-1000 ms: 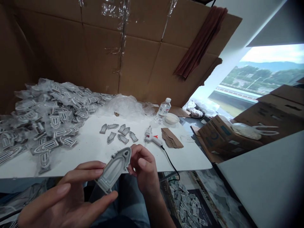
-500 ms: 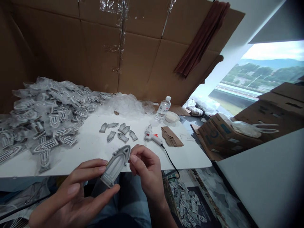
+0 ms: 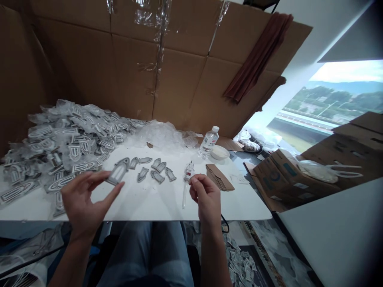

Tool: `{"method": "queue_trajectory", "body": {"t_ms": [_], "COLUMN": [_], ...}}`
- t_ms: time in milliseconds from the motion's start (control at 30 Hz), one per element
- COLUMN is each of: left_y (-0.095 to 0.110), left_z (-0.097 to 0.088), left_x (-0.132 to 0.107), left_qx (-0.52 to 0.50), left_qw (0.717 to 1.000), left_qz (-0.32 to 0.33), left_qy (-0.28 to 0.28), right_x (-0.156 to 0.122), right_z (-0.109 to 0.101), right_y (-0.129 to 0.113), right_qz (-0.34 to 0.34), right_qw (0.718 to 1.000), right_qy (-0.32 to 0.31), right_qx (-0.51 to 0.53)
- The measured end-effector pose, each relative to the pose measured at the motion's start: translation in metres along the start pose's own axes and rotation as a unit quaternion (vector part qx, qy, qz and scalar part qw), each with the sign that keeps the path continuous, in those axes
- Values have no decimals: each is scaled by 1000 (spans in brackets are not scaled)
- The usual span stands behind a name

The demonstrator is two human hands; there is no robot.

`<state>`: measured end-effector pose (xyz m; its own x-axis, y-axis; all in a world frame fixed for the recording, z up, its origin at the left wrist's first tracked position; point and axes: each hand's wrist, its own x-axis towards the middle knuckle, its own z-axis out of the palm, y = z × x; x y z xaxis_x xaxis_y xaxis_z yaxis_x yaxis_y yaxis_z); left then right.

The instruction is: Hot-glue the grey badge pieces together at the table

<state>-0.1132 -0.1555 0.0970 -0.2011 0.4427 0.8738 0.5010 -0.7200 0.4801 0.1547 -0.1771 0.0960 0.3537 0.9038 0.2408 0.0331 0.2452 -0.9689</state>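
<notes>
1. The left hand (image 3: 82, 201) holds a grey arch-shaped piece (image 3: 117, 173) pinched between thumb and fingertips. The piece sticks out past the grip, up and toward the glue gun, its pointed end farthest from the palm.
2. The piece hangs just above the white bench (image 3: 143, 201), well to the left of the glue gun (image 3: 188, 172).
3. The right hand (image 3: 206, 199) is at the glue gun, its fingers curled around the gun's rear part; the grip looks closed on it, though the contact is partly hidden.
4. A clear glue stick (image 3: 184, 195) runs from the gun back toward the bench edge, just left of the right hand.
5. Between the held piece and the glue gun lies a small row of loose grey pieces (image 3: 154, 169).
6. Farther left of the gun, a heap of bagged pieces (image 3: 66, 139) covers the bench.
7. Just right of the gun lie brown cardboard strips (image 3: 220, 177); behind them stand a water bottle (image 3: 208, 141) and a white bowl (image 3: 220, 152).
</notes>
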Motion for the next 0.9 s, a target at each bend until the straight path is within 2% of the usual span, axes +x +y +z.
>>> {"method": "queue_trajectory", "body": {"t_ms": [33, 100, 167, 233, 300, 400, 500, 633, 767, 900], "left_y": [-15, -43, -66, -82, -92, -99, -106, -112, -110, -104], "left_z": [2, 11, 25, 42, 60, 85, 100, 105, 109, 118], "left_x": [1, 0, -6, -16, -30, -48, -59, -64, -61, -57], "left_qx": [7, 33, 48, 35, 16, 3, 17, 66, 123, 188], "left_qw": [1000, 999, 996, 990, 982, 966, 950, 936, 918, 885], "left_qz": [-7, -38, -78, -117, -148, -180, -205, -213, -210, -219], "left_qy": [10, 2, -22, -66, -114, -185, -237, -274, -313, -366], "right_x": [9, 30, 51, 71, 87, 103, 111, 117, 126, 136], "right_z": [-4, -7, -6, 1, 11, 28, 40, 43, 49, 72], "right_y": [5, 14, 26, 39, 53, 74, 90, 103, 101, 96], "right_qz": [-7, -36, -64, -65, -18, 12, 29, 45, 46, 56], "right_qw": [999, 980, 938, 876, 808, 778, 764, 761, 782, 805], "right_qy": [4, -30, -78, -136, -195, -223, -224, -215, -179, -155], "right_qx": [-53, -193, -331, -458, -555, -587, -605, -610, -596, -570]}}
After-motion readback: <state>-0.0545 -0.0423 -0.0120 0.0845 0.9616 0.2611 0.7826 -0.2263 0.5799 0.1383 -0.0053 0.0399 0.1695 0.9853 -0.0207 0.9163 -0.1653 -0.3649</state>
